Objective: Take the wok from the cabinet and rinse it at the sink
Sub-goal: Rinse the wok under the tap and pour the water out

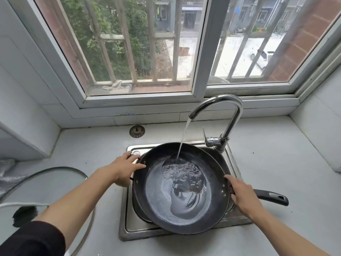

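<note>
Both hands grip the wok (181,189) over the sink (129,230) at lower centre: left hand (124,169) on its left rim, right hand (242,195) at the handle base.

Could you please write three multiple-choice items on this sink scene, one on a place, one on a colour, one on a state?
1. Where is the wok?
A. on the windowsill
B. over the sink
C. on the floor

2. What colour is the wok's long handle?
A. black
B. red
C. white

3. What is the tap doing?
A. it is shut off
B. it is dripping onto the counter
C. it is running into the wok

Answers: 1 B, the left hand and right hand hold it above the basin; 2 A, the handle is plainly black; 3 C, a stream of water lands in the wok and pools there.
</note>
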A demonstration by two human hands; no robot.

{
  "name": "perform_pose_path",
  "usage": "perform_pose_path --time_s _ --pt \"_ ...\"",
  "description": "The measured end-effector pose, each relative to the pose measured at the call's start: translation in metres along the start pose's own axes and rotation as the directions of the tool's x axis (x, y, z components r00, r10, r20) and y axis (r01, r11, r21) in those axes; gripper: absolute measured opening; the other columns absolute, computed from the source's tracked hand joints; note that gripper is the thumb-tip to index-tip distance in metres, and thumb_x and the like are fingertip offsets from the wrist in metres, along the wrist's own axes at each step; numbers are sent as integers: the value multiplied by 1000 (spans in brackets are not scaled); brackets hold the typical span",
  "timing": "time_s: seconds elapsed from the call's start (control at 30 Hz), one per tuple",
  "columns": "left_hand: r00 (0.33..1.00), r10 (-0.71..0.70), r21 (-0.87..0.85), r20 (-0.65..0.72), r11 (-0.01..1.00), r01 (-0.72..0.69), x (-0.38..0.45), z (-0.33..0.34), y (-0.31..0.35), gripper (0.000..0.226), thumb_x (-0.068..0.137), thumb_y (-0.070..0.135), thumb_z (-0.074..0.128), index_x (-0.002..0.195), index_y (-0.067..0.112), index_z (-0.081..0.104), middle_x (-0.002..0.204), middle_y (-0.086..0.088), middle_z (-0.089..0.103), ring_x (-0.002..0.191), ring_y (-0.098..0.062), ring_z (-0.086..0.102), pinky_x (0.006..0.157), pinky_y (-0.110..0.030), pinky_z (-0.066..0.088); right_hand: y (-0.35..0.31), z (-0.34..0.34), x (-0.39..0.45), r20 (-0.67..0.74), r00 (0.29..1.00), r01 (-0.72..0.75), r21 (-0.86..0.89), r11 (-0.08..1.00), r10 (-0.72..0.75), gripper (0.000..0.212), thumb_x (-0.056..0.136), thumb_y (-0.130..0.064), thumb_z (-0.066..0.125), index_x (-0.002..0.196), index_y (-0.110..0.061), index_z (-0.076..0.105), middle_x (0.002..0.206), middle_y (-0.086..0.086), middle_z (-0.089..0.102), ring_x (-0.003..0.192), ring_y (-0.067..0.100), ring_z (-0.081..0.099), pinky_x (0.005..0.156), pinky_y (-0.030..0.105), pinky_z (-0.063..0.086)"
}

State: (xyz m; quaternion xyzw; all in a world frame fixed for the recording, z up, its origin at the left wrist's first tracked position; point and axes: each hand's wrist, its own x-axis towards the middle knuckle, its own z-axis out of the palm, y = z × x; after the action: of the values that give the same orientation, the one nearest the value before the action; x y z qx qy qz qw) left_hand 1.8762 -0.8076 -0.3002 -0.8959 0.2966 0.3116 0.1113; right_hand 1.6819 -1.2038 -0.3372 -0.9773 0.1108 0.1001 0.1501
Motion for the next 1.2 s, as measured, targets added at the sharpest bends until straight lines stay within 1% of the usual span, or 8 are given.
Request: perform_pose_path --time_s 0.07,0.17,0.33,0.53,0.67,0.9,1.0,1.2 --pt "1000 20 83 5 996 -20 0 0 -2 95 72 18 67 150 44 21 164 1 -4 150 -32 -10 121 -48 18 -1 0 -1 -4 1000 -9 -4 1000 9 67 81 -3 58 138 -30 37 119 -1 61 101 24 59 94 36 45" --pt "996 79 151 -41 986 -72 4 -1 1 99 70 19 77 150 42 24 163 -2 6 150 -31 -2 119 -47 24 -1 -1 -1 -4 1000 -9 -3 1000 9 67 81 -4 58 139 -31 37 120 -2 60 103 24 59 94 36 45" --pt "983 142 182 -120 976 -118 14 -5 2 92 70 23 79 147 38 30 151 -5 31 140 -28 26 107 -41 40 -2 -1 -1 12 1000 -14 -4 1000 14 67 82 -3 57 140 -29 36 123 -1 60 108 25 57 96 36 43" --pt "979 155 228 -131 966 -122 19 -6 2 87 63 32 84 140 32 43 139 -2 42 127 -24 36 100 -38 44 -5 -3 0 16 1000 -2 20 1000 2 64 83 3 52 139 -24 38 126 2 59 116 25 53 101 37 40" --pt "979 163 202 -122 970 -136 15 -1 2 87 60 34 85 137 30 45 131 2 45 121 -21 38 96 -34 45 -5 -5 2 1 1000 8 46 999 -8 63 83 8 46 140 -18 42 131 6 57 121 28 50 106 39 36" --pt "987 133 156 -94 981 -117 -8 1 -4 77 58 32 80 130 32 50 121 6 45 112 -18 39 86 -32 44 -10 -16 11 -17 995 96 75 993 -95 65 79 10 47 138 -15 47 118 10 62 111 30 56 99 38 44" --pt "989 94 156 -112 985 -76 -20 -3 -10 75 60 33 79 129 34 49 126 6 45 115 -19 37 87 -31 43 -19 -22 20 -30 990 141 88 986 -139 64 78 10 49 136 -16 49 114 9 62 108 29 57 96 38 44" --pt "990 14 121 -143 993 3 -40 -4 -21 89 64 32 77 144 31 39 143 4 38 129 -20 32 100 -33 41 -38 -44 36 -66 977 207 61 976 -203 62 80 8 52 137 -16 48 110 9 62 106 27 56 96 37 42"
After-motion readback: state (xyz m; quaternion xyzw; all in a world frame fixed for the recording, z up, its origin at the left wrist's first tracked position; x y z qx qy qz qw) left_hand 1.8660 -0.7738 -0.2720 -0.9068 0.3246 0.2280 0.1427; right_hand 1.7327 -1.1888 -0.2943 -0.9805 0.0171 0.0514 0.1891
